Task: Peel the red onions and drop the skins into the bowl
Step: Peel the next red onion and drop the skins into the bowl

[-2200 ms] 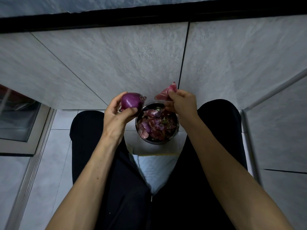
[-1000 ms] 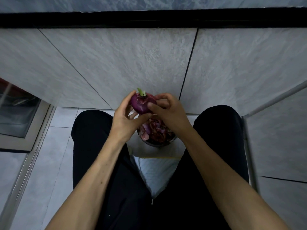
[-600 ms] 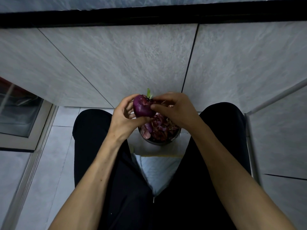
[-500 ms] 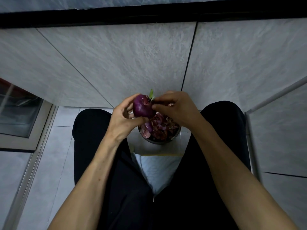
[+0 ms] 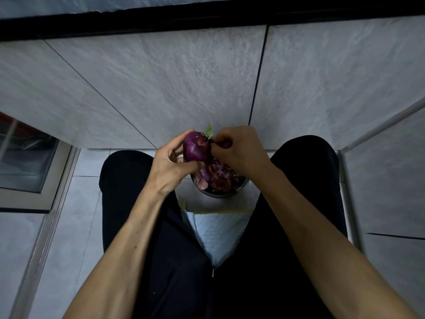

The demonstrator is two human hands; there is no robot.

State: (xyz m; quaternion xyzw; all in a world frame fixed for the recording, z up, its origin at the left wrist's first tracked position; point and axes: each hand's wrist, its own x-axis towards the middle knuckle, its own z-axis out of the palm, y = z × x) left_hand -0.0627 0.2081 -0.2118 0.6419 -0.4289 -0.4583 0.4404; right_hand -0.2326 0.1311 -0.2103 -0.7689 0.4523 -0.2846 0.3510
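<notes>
Midway: peeling in progress, skins already heaped in round dark metal bowl (image 5: 220, 194).
Left hand (image 5: 171, 165) fingers clamp glossy purple-red onion (image 5: 195, 148) above the bowl; right hand (image 5: 236, 149) fingertips pinch skin beside its green sprout (image 5: 208, 130).

Round dark metal bowl (image 5: 220, 195): far rim hidden behind both hands. Right hand (image 5: 239, 153): fingertips curled out of sight at purple red onion (image 5: 195, 148); what they pinch cannot be told. Both forearms cut off at bottom edge. Glass-fronted cabinet (image 5: 25, 155) cropped at left edge, contents dim.
</notes>
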